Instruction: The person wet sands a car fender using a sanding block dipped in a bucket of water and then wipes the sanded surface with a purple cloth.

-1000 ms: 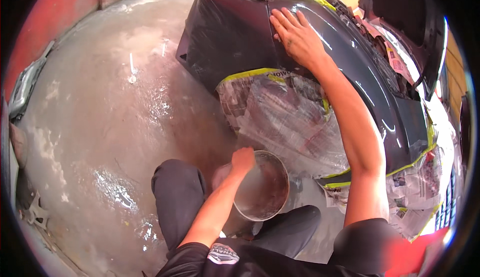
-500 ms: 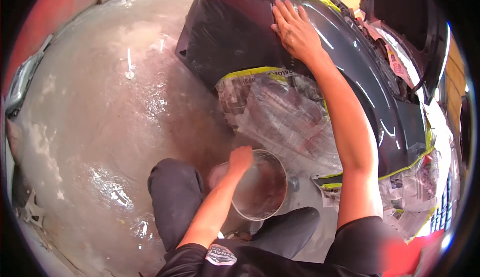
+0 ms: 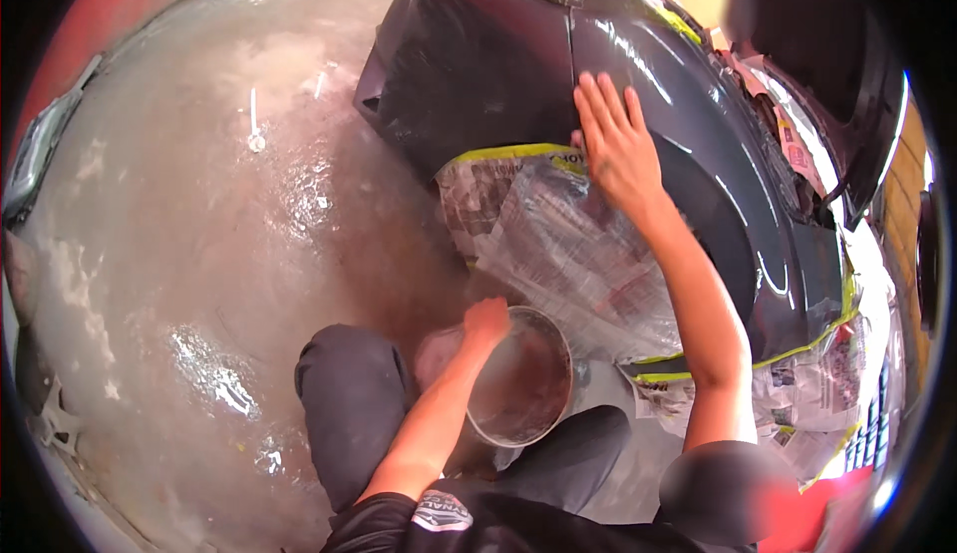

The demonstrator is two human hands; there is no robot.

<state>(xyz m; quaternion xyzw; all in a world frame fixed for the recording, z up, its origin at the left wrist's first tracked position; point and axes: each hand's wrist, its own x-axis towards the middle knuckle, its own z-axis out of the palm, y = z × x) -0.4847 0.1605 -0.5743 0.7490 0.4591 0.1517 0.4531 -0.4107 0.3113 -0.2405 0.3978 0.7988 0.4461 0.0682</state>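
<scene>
My right hand lies flat on a dark grey car fender, its fingers stretched together and pointing away from me. The fingertips rest close to the seam with the dark bumper. Just beside the wrist, newspaper and clear plastic sheeting, edged with yellow tape, cover the wheel opening. My left hand is closed in a fist at the far left rim of a round bucket. What its fingers hold, if anything, is hidden. Murky water appears to lie in the bucket, between my knees.
A wet, shiny concrete floor spreads out on the left. More taped newspaper hangs at the fender's right end. The dark raised panel stands at upper right. A car lamp lies by the red wall.
My right hand has slid toward me along the fender, away from the far taped edge. The left hand stays closed by the bucket rim, with only a slight shift.
</scene>
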